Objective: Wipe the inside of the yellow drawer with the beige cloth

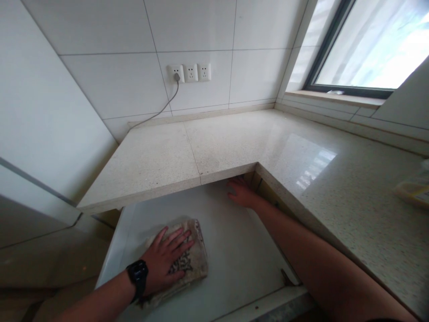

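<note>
My left hand (167, 259) lies flat with its fingers spread on a folded cloth (197, 268), which is light with a dark pattern. Under the cloth is the smooth white top (231, 250) of a box-shaped appliance that stands partly beneath the counter. A dark watch (137, 273) is on my left wrist. My right hand (243, 192) reaches to the far right of the white top, just below the counter's inner corner. Its fingers are apart, with the tips in shadow, and nothing shows in them.
A speckled pale stone counter (234, 143) forms an L behind and to the right. A plug with a grey cord (170, 100) sits in the wall sockets (190, 73). A tall white cabinet or fridge (47, 89) stands left. At the right edge is a blurred container (415, 190).
</note>
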Motion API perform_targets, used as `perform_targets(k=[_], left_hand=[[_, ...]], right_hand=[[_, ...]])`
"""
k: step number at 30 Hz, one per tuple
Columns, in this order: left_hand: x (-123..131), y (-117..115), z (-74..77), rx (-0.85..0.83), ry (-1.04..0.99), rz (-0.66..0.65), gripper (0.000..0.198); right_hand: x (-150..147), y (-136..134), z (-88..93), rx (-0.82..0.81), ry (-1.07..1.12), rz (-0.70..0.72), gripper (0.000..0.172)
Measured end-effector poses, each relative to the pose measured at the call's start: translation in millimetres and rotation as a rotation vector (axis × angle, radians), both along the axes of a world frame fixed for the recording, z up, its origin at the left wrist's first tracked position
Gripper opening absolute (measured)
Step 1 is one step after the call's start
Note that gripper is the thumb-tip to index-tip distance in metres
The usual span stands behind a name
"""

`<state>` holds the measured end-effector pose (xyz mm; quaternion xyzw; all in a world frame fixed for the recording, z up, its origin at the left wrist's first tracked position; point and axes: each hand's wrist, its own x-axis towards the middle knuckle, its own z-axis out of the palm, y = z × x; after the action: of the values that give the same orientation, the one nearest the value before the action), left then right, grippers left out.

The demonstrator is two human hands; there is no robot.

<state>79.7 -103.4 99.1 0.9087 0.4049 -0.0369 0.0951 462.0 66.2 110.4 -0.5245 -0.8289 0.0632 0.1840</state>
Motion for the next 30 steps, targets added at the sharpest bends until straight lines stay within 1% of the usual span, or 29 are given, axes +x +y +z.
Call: perform_targets(k=[1, 3, 6, 7, 9, 10, 12, 13, 15, 19, 23, 25, 27, 28, 30], left_hand=[[-12, 9, -1.6, 0.004, 0.032, 0.050, 0.074], [-31, 31, -4.9, 0.040, 0.096, 0.206, 0.070], [-49, 66, -10.0, 0.068, 0.164, 0.430, 0.072], [-51, 77, -11.3, 0.073, 0.169, 0.496, 0.073], [-48, 93, -12.8, 0.081, 0.172, 0.588, 0.075], [-44, 97, -13.1, 0.084, 0.172, 0.613, 0.076], [-30, 99, -13.3, 0.089, 0.174, 0.618, 0.079], [-21, 97, -13.4, 0.092, 0.172, 0.600, 0.080], [-2, 88, -13.8, 0.094, 0.158, 0.521, 0.083], [42, 55, -9.6, 0.054, 0.084, 0.298, 0.085], [87, 13, 8.1, -0.068, -0.045, 0.082, 0.089], [104, -6, 18.8, -0.167, -0.108, -0.058, 0.090], [112, -20, 27.6, -0.247, -0.170, -0.201, 0.087], [112, -24, 30.9, -0.276, -0.183, -0.251, 0.087], [103, -27, 35.0, -0.310, -0.173, -0.304, 0.086]], right_hand=[[0, 0, -0.4, 0.000, 0.000, -0.005, 0.041], [0, 1, -1.3, 0.000, -0.001, -0.006, 0.041], [1, 1, -1.9, 0.003, -0.010, 0.007, 0.041], [1, 1, -1.8, 0.004, -0.013, 0.010, 0.041], [1, 1, -1.5, 0.009, -0.018, 0.010, 0.041], [1, 1, -1.4, 0.011, -0.020, 0.010, 0.041], [1, 1, -1.5, 0.013, -0.023, 0.011, 0.042], [1, 1, -1.8, 0.013, -0.024, 0.013, 0.042], [2, 1, -2.6, 0.009, -0.025, 0.016, 0.042], [2, 2, -3.6, 0.009, -0.031, 0.018, 0.043], [2, 2, -2.6, 0.023, -0.041, 0.018, 0.042], [2, 2, -2.0, 0.026, -0.049, 0.022, 0.041], [2, 2, -1.9, 0.024, -0.058, 0.025, 0.041], [2, 2, -2.2, 0.024, -0.062, 0.023, 0.041], [2, 3, -3.0, 0.023, -0.069, 0.015, 0.041]])
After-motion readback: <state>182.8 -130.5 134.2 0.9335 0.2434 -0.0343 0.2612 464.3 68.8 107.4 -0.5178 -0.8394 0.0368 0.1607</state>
